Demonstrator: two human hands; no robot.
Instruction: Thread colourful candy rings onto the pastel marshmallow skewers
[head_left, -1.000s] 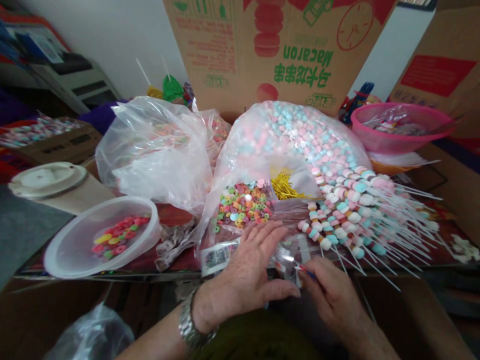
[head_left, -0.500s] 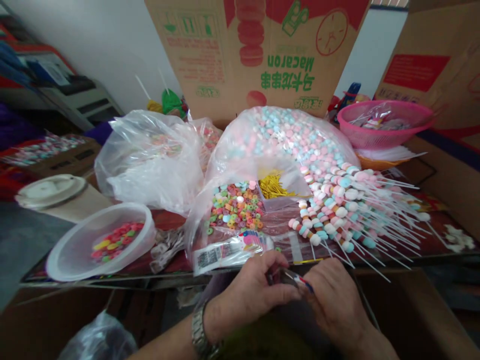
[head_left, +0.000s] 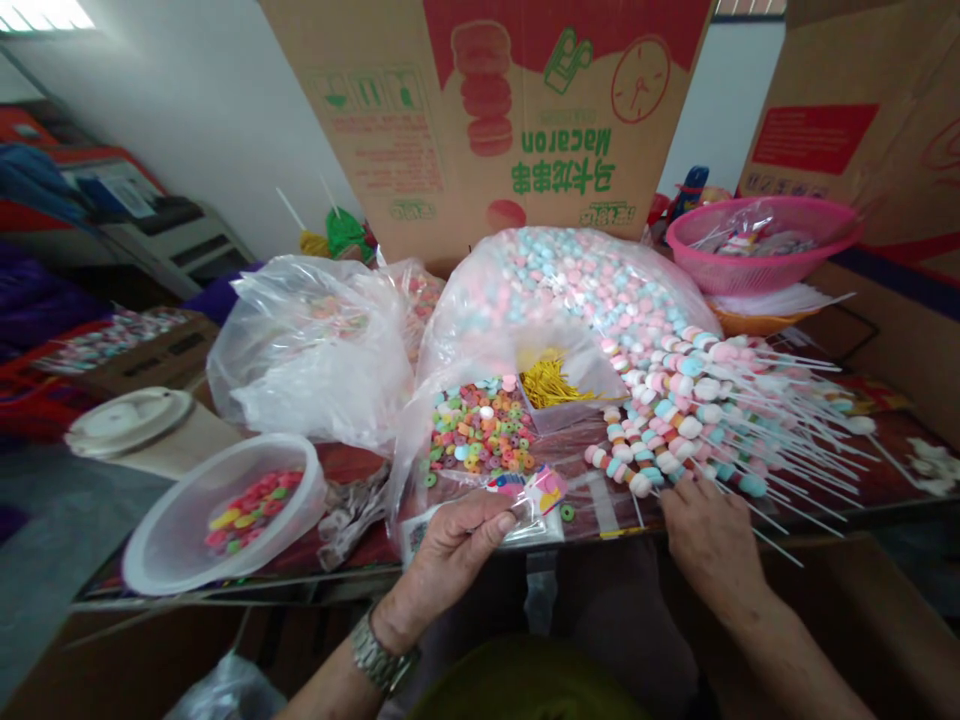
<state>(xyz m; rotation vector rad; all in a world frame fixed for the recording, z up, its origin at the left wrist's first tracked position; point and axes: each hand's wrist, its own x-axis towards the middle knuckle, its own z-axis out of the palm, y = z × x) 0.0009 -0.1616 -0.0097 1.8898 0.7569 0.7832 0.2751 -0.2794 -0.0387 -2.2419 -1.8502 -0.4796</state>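
My left hand (head_left: 450,560) pinches a small clear printed plastic bag (head_left: 529,497) between thumb and fingers. My right hand (head_left: 709,540) rests with fingers apart at the sticks of a fan of pastel candy skewers (head_left: 679,420), holding nothing I can see. Behind the hands, a big clear bag of pink and blue candies (head_left: 577,285) lies open. Its folded front holds a heap of coloured candy rings (head_left: 484,430) and gold twist ties (head_left: 551,385).
A clear bowl (head_left: 161,545) of candy rings and a puffed plastic bag (head_left: 315,370) sit at the left. A pink basket (head_left: 761,255) stands at the back right, below an upright Macaron carton (head_left: 487,120). The table's front edge (head_left: 240,590) runs beneath my hands.
My hands have come apart. The left has shifted left, raising the small bag, and the right has moved right to the skewer sticks. The view has also swung slightly.
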